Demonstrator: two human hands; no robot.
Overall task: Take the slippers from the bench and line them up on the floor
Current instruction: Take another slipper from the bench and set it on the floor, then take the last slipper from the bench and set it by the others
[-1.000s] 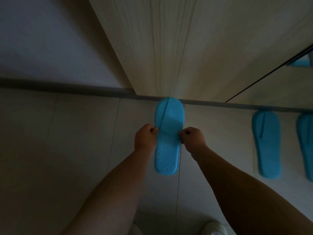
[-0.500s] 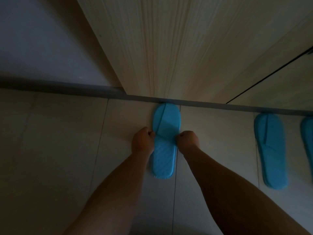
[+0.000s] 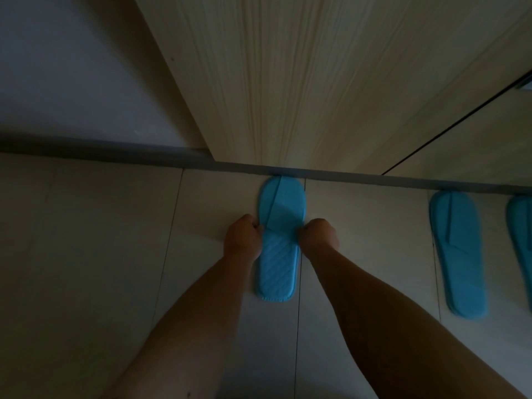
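Slipper (image 3: 277, 243): matt blue cloth, ribbed insole; floor (image 3: 86, 254): smooth pale tile; panel (image 3: 288, 82) at twelve o'clock: matt wood-grain.

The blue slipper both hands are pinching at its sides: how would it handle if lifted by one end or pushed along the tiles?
The slipper looks thin and flat, so probably floppy and light if lifted by one end. The left hand and right hand hold it with fingertip pinches only, suggesting little weight. Lying flat on the floor, it should slide rather than roll or tip.

Wood-grain panel (image 3: 302, 82), grey wall (image 3: 72, 82)
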